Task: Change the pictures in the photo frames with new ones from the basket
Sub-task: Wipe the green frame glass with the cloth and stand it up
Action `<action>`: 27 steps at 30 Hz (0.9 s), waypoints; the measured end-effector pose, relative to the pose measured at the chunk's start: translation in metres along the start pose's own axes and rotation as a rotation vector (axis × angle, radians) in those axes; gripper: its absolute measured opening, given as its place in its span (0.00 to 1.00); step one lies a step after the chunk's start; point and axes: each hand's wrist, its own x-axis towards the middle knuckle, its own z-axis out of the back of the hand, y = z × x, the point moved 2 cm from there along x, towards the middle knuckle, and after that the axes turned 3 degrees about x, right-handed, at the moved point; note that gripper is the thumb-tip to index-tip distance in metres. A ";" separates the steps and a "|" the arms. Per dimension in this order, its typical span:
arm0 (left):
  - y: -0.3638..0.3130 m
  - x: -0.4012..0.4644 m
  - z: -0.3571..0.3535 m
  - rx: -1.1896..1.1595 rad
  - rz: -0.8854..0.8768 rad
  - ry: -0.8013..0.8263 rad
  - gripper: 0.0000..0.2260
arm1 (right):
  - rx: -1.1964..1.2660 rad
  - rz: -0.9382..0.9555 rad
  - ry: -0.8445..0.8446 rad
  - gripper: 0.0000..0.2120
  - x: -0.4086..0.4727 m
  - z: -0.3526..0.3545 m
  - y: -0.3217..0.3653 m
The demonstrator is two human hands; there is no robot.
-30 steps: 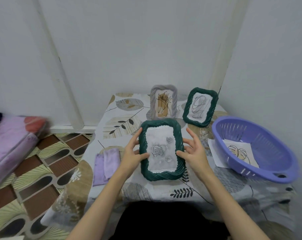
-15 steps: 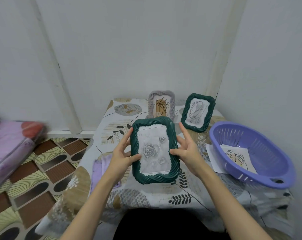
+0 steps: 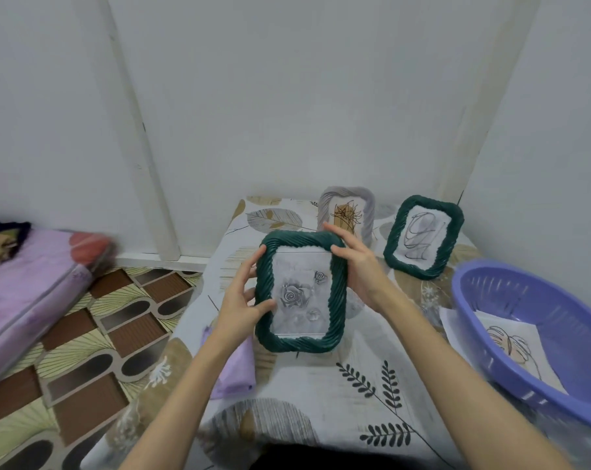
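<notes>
Both hands, left (image 3: 241,301) and right (image 3: 358,266), grip green frame (image 3: 301,291) by opposite edges above desk (image 3: 355,385), face-up, likely for inspection.

One head-worn, wide-angle view – it looks forward and down from the person's own height, close over the table (image 3: 321,385), whose patterned cloth fills the lower centre of the frame. Both forearms enter from the bottom edge. White walls bow across the upper half; patterned floor (image 3: 94,351) sits lower left – no second view to overlap
</notes>
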 end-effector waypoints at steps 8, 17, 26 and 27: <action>0.031 0.108 0.035 0.070 -0.065 -0.182 0.38 | 0.117 -0.037 0.081 0.14 0.142 -0.012 -0.014; 0.083 0.189 0.042 0.090 -0.090 -0.244 0.39 | 0.067 -0.112 -0.034 0.13 0.252 -0.002 -0.048; 0.104 0.206 0.043 0.074 -0.074 -0.263 0.37 | 0.063 -0.134 -0.073 0.08 0.286 0.002 -0.063; 0.105 0.205 0.044 0.079 -0.067 -0.267 0.37 | 0.061 -0.139 -0.068 0.09 0.286 0.000 -0.062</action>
